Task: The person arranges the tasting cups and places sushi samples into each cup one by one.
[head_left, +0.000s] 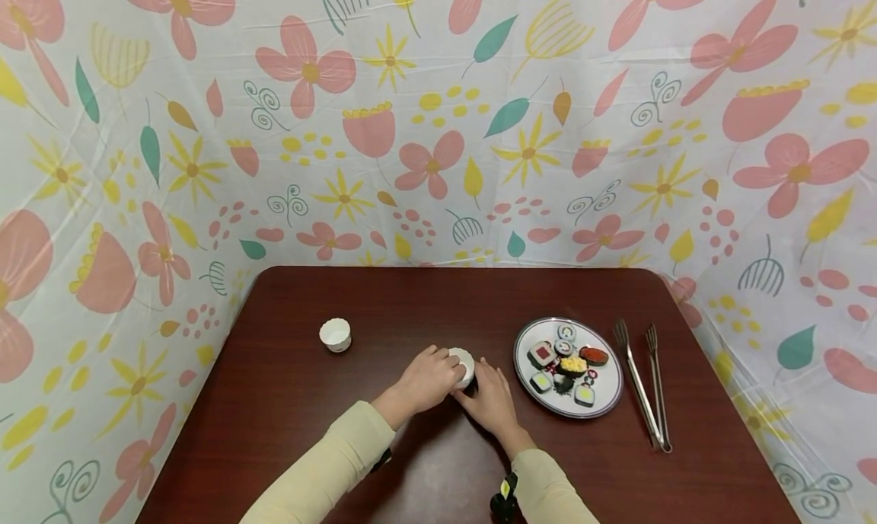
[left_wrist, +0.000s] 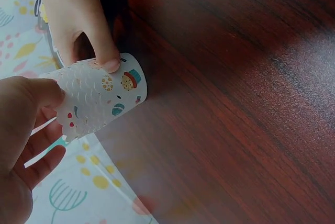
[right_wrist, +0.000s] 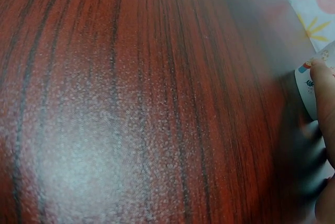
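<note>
A stack of nested white paper baking cups (head_left: 464, 362), printed with small cupcakes, stands on the table between both hands. Several scalloped rims show one above another on the stack (left_wrist: 99, 96) in the left wrist view. My left hand (head_left: 430, 379) pinches at the rim of the stack from above, its other fingers spread behind. Around the lower part, my right hand (head_left: 492, 404) holds the stack, thumb on the printed side. Only a finger of the right hand (right_wrist: 324, 98) and part of the stack appear in the right wrist view. A single white baking cup (head_left: 336, 335) stands upright farther left.
On the right, a white plate (head_left: 527, 394) with a dark rim bears several sushi pieces (head_left: 572, 365). Metal tongs (head_left: 647, 394) lie beside it, arms spread. The brown table (head_left: 425, 295) is bordered by a flower-patterned cloth (head_left: 438, 90).
</note>
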`<state>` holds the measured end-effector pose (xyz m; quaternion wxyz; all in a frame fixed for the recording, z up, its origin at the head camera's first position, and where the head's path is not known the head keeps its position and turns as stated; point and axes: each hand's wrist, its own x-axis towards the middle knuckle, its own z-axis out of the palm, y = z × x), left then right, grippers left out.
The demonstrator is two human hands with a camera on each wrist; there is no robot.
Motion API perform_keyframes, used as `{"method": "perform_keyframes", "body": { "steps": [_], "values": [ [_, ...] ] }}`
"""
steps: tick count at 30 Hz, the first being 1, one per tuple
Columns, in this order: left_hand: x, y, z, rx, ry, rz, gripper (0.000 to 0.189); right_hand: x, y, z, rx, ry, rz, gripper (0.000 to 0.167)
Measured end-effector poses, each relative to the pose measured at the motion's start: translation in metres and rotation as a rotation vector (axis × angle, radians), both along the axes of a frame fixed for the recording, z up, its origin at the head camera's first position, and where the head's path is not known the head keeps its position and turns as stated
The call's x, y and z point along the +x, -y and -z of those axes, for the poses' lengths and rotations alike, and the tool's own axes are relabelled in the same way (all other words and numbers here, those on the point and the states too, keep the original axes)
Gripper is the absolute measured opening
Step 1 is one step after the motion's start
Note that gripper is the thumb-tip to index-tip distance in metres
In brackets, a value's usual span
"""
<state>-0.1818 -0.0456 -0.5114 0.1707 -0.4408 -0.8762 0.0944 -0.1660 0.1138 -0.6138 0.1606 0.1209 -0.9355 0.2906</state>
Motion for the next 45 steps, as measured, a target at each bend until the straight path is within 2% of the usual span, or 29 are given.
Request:
{"method": "perform_keyframes", "body": {
  "steps": [8,13,18,21,24,27,34,38,45],
  "values": [
    [-0.001,-0.001,-0.005,0.002,0.004,-0.006,0.032,-0.001,0.0,-0.001,0.006,0.009,-0.001,0.061],
    [0.0,-0.002,-0.014,0.004,0.012,-0.022,0.036,0.0,0.0,0.0,0.008,-0.012,-0.005,0.06],
    [0.0,-0.001,-0.023,0.023,-0.015,-0.011,0.038,0.001,0.0,0.001,-0.003,-0.01,-0.005,0.059],
    [-0.001,0.0,-0.03,0.038,-0.045,0.003,0.035,0.001,0.0,0.0,-0.008,0.015,-0.002,0.058],
    [-0.004,0.001,-0.036,0.059,-0.077,0.02,0.022,0.0,-0.001,-0.001,-0.017,0.039,-0.001,0.058],
    [-0.006,0.002,-0.042,0.069,-0.08,0.023,0.013,0.0,0.0,-0.001,-0.024,0.046,-0.001,0.06],
    [-0.012,0.006,-0.052,0.067,-0.071,0.009,0.01,0.001,0.0,-0.003,-0.024,0.024,0.002,0.062],
    [-0.018,0.012,-0.051,0.092,-0.078,0.005,0.007,0.001,0.001,-0.003,-0.023,0.019,0.002,0.061],
    [-0.034,0.03,-0.04,0.141,-0.088,-0.038,0.005,-0.001,0.002,-0.001,0.001,0.022,0.008,0.061]
  ]
}}
